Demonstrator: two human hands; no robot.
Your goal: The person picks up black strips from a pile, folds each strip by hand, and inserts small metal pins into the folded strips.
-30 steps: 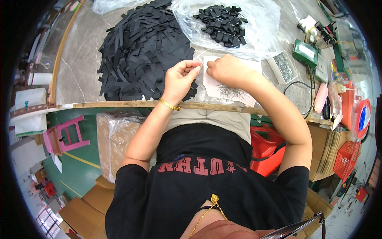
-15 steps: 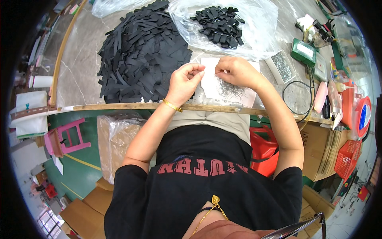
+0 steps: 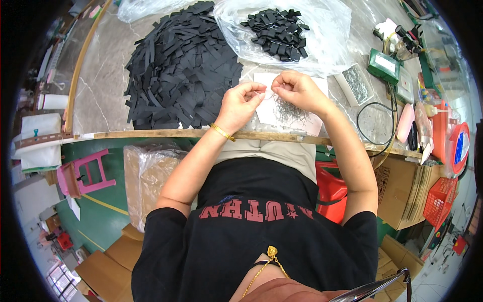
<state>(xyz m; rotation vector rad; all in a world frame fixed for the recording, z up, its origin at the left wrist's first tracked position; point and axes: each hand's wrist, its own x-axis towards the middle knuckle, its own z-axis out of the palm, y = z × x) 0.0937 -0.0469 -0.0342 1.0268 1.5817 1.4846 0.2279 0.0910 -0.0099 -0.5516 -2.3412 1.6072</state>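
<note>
My left hand (image 3: 240, 104) is pinched at the fingertips above the white sheet (image 3: 266, 119). My right hand (image 3: 300, 91) pinches too, its fingertips close beside those of the left. Whatever sits between the fingers is too small to make out. Just below the right hand, a loose heap of thin silvery metal pins (image 3: 293, 112) lies on the sheet. To the left of my hands spreads a large pile of flat black strips (image 3: 183, 70).
A clear plastic bag (image 3: 327, 30) at the back carries a heap of folded black pieces (image 3: 277, 35). On the right stand a white box of metal pins (image 3: 358, 84), a green device (image 3: 384, 65) and a black cable (image 3: 370, 108). The table's wooden edge (image 3: 166, 134) runs in front of me.
My right hand has lifted from the pin heap and moved slightly left. My left hand has shifted a little right, so the fingertips are now nearly together.
</note>
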